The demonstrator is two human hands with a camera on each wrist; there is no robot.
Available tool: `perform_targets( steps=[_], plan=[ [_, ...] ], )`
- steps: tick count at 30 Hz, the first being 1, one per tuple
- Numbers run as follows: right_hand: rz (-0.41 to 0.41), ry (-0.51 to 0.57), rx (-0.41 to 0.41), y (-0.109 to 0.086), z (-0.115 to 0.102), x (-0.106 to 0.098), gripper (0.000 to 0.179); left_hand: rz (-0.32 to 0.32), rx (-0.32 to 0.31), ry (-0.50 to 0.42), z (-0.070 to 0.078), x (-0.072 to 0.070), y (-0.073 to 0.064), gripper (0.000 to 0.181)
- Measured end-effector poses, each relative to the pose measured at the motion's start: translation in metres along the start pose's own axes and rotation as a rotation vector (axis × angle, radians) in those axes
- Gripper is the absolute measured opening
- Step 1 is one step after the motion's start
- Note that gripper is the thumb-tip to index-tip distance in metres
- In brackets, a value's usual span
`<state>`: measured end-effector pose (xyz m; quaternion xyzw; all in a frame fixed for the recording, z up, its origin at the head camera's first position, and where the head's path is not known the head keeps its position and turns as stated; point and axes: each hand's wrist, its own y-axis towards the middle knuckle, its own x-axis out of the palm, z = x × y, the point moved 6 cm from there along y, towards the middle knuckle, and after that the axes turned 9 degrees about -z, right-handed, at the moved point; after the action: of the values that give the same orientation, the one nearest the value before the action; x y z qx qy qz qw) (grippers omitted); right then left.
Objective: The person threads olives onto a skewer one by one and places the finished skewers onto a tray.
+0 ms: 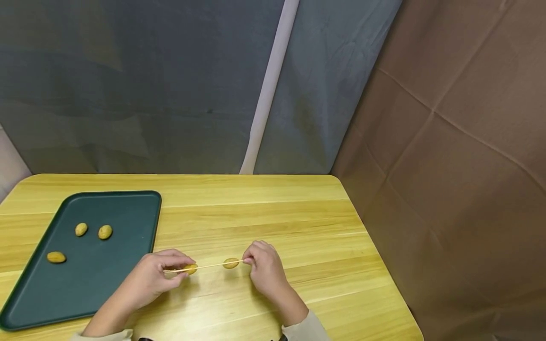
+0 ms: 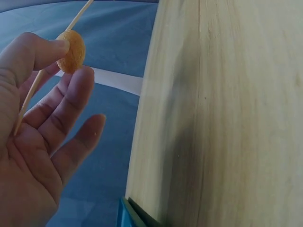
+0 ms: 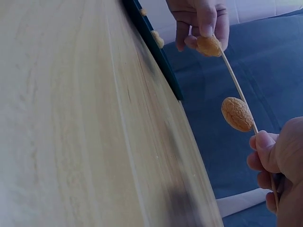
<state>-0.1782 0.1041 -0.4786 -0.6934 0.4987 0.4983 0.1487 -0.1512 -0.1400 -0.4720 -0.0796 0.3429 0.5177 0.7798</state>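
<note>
A thin wooden skewer spans between both hands, held level above the table. My left hand pinches an oval, golden-brown wrinkled ball between thumb and fingertips, and the skewer's left end runs across the palm. In the left wrist view the other fingers spread loosely. A second wrinkled ball sits on the skewer close to my right hand. The right thumb and fingers grip the skewer just past that ball, with a length of stick running back along the palm in the right wrist view.
A dark green tray lies on the table's left side, partly behind the left hand and forearm. On it rest three similar balls. The wooden table meets a grey curtain at the back and a brown cloth on the right.
</note>
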Motion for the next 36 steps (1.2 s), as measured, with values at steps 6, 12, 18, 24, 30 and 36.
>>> perform_targets(
  steps=[6,12,18,24,30,36],
  plan=[
    [0.008,-0.018,-0.005,-0.0002,-0.0021,0.0013,0.011,-0.012,0.011,0.064,0.0018,0.0019,0.0015,0.033],
    [0.009,-0.050,-0.008,-0.0006,-0.0046,0.0012,0.012,-0.018,0.004,0.105,0.0061,0.0022,0.0030,0.035],
    [0.001,-0.076,-0.009,-0.0008,-0.0061,0.0023,0.011,-0.041,-0.055,0.169,0.0058,0.0037,0.0041,0.032],
    [0.001,-0.095,-0.013,-0.0008,-0.0073,0.0035,0.011,-0.049,-0.066,0.216,0.0069,0.0052,0.0041,0.032],
    [0.012,-0.095,-0.028,-0.0002,-0.0080,0.0046,0.011,-0.069,-0.092,0.233,0.0068,0.0067,0.0054,0.031],
    [0.016,-0.098,-0.034,0.0005,-0.0077,0.0059,0.012,-0.080,-0.100,0.224,0.0075,0.0084,0.0069,0.031]
  ],
)
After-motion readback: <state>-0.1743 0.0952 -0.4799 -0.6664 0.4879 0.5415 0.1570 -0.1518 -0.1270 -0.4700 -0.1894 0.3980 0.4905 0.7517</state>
